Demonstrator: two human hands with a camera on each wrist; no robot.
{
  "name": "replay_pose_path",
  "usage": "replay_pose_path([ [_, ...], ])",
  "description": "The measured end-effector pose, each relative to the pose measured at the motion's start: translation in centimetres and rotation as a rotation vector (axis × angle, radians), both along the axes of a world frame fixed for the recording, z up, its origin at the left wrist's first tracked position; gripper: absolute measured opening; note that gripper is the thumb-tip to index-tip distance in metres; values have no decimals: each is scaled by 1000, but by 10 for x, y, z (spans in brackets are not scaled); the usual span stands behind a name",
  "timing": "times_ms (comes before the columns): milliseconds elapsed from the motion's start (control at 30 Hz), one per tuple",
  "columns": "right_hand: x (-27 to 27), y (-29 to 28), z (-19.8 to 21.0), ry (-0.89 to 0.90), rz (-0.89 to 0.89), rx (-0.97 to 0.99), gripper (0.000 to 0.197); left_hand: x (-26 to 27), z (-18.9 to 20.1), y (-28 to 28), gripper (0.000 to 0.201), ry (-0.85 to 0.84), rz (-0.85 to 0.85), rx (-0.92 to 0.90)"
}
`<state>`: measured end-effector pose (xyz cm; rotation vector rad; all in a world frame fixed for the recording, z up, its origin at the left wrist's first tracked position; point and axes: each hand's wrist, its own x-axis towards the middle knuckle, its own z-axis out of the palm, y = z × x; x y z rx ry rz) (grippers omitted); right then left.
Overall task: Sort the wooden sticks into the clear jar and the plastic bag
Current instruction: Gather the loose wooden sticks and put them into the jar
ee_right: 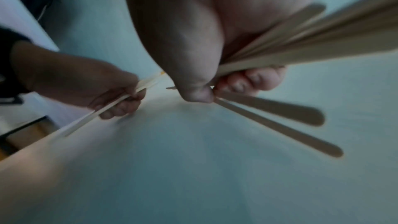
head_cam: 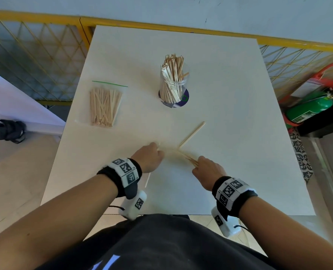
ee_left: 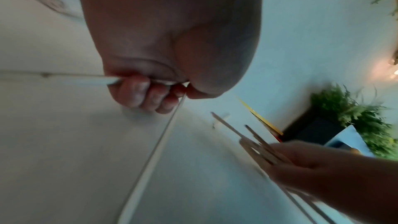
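Note:
On the white table [head_cam: 230, 94] stands a clear jar [head_cam: 173, 82] packed with wooden sticks. To its left lies a plastic bag [head_cam: 105, 106] with a green zip strip, holding flat sticks. My left hand [head_cam: 157, 151] grips a few thin pale sticks [ee_left: 163, 135] in curled fingers [ee_left: 137, 91]. Close to its right, my right hand [head_cam: 198, 162] grips a fanned bundle of flat wooden sticks [ee_right: 290, 43] between thumb and fingers [ee_right: 254, 79]. One long stick [head_cam: 193, 134] lies on the table just beyond the hands.
A yellow mesh railing [head_cam: 35, 55] runs behind and beside the table. A green cylinder [head_cam: 309, 108] with red fittings lies on the floor at the right. Another white-covered table [head_cam: 15, 106] stands at the left. Bare tabletop lies right of the jar.

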<state>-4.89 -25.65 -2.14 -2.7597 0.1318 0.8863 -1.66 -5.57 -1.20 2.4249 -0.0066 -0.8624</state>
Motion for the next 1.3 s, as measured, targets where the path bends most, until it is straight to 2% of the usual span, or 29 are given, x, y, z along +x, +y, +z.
replay_pose_path([
  [33, 2, -5, 1, 5, -25, 36, 9, 4, 1, 4, 35, 4, 24, -34],
  [133, 12, -23, 1, 31, -129, 166, 10, 18, 1, 8, 20, -9, 83, -141],
  [233, 24, -37, 3, 56, -325, 428, 11, 35, 2, -3, 10, 2, 87, -219],
  [300, 31, -44, 9, 19, -428, 541, 12, 47, 6, -18, 18, -49, 18, -233],
  [367, 38, -49, 14, -57, -422, 573, 10, 60, 9, -39, 24, -116, -46, -227],
  [433, 44, -55, 16, -155, -450, 623, 12, 73, 6, -62, 31, -157, -90, -180],
  [500, 49, -60, 17, -253, -501, 629, 22, 83, -1, -84, 45, -186, -113, -62],
  [567, 52, -63, 17, -276, -567, 665, 26, 88, -11, -100, 51, -225, -133, 43],
  [633, 54, -68, 17, -273, -668, 779, 25, 89, -22, -107, 48, -271, -149, 76],
  [767, 59, -85, 18, -279, -752, 855, 26, 93, -37, -104, 22, -368, -216, 107],
  [867, 65, -93, 21, -266, -773, 893, 28, 99, -39, -103, 23, -419, -244, 196],
  [967, 79, -94, 27, -238, -767, 947, 30, 100, -35, -97, 28, -402, -114, 335],
  [1033, 91, -91, 35, -223, -742, 973, 30, 103, -28, -83, 29, -365, -50, 341],
  [1100, 107, -83, 46, -231, -716, 1013, 34, 107, -13, -69, 29, -296, 6, 191],
  [1200, 139, -65, 67, -288, -716, 1127, 38, 114, 25, -50, 16, -153, 136, -255],
  [1300, 180, -43, 92, -324, -696, 1310, 40, 131, 66, -36, 18, -233, 167, -494],
])
